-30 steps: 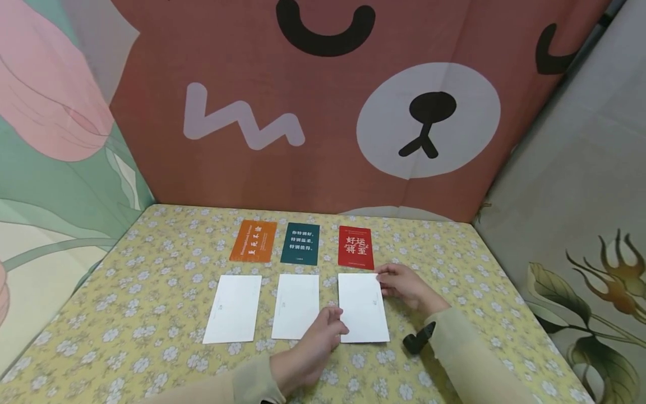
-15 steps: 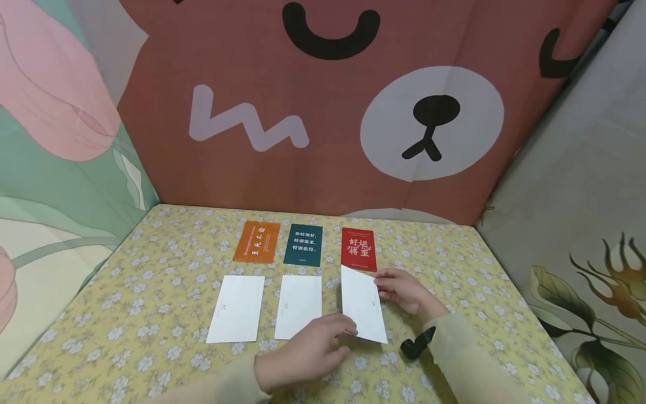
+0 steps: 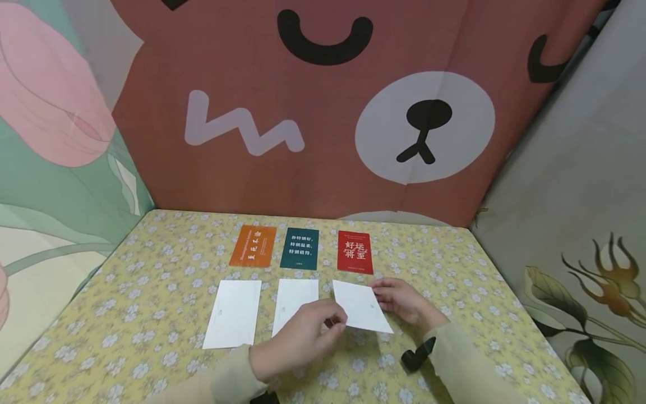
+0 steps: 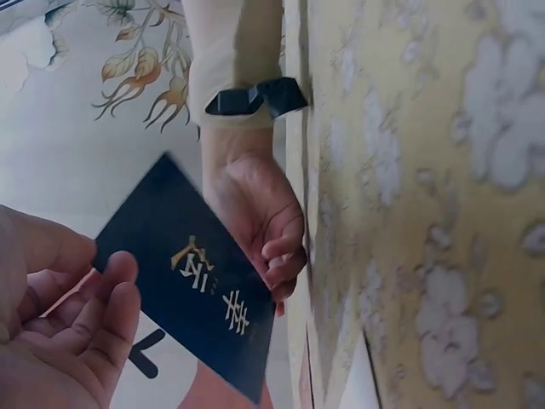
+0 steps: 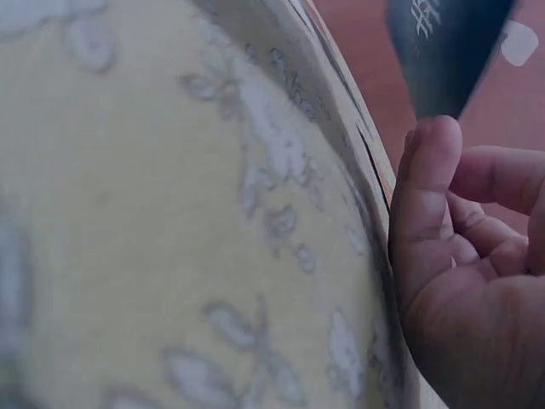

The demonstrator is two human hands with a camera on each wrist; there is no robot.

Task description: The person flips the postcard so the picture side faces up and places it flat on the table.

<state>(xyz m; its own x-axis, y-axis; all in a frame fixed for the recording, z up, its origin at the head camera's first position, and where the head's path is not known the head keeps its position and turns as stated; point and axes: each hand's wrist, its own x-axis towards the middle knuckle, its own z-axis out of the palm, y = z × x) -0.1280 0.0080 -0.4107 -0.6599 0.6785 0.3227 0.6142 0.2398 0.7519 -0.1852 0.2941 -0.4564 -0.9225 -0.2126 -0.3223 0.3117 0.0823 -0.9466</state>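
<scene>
A card (image 3: pixel 360 306), white with a small mark on top, is lifted at a tilt over the tablecloth. Its underside (image 4: pixel 192 285) is dark blue with gold characters in the left wrist view. My left hand (image 3: pixel 300 339) pinches the near left corner between thumb and fingers. At the far right corner, my right hand (image 3: pixel 406 304) pinches it too; in the right wrist view that thumb (image 5: pixel 434 158) lies against the dark corner. Two more white cards lie flat to the left: one (image 3: pixel 233 314) fully seen, the other (image 3: pixel 298 294) partly hidden behind my left hand.
Behind the white cards lie an orange card (image 3: pixel 252 247), a teal card (image 3: pixel 300 248) and a red card (image 3: pixel 355 252) in a row. A yellow floral cloth (image 3: pixel 166 314) covers the table. A bear-printed curtain (image 3: pixel 323 185) closes the back, with printed cloths at both sides.
The right-hand white card has risen from lying flat to a tilt above the table. My left hand has come to its near left corner and raised it; my right hand stays at the far right corner.
</scene>
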